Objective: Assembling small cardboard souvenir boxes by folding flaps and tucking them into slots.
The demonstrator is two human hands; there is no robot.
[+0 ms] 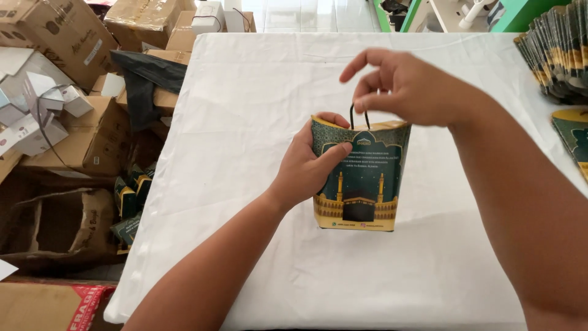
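Bag (360, 178) of printed card, dark green with gold edging and a picture of a building with two towers on its face, stands upright near the middle of the table, which is covered by a white cloth (257, 110). It narrows slightly toward its base, and a thin black cord handle (359, 114) loops up from its top edge.

The left hand (309, 164) grasps the bag's left side, thumb pressed across the front panel and fingers wrapped round the top corner behind. The right hand (407, 86) is above the bag's mouth, pinching the cord handle between thumb and bent fingers, with the index finger stretched out to the left. Both forearms reach in from the lower edge of the view, the right one crossing the cloth beside the bag.

At the right edge of the table lies a fanned stack of flat bags (557, 52) in the same green and gold, well apart from the hands, with another flat piece (574, 138) just below it. Left of the table, on the floor, brown cardboard boxes (67, 122) are piled up, some open, with small white boxes (37, 110) and a black plastic bag (147, 79) among them. A few more green bags (130, 205) sit in a gap between the boxes, close to the table's left edge.
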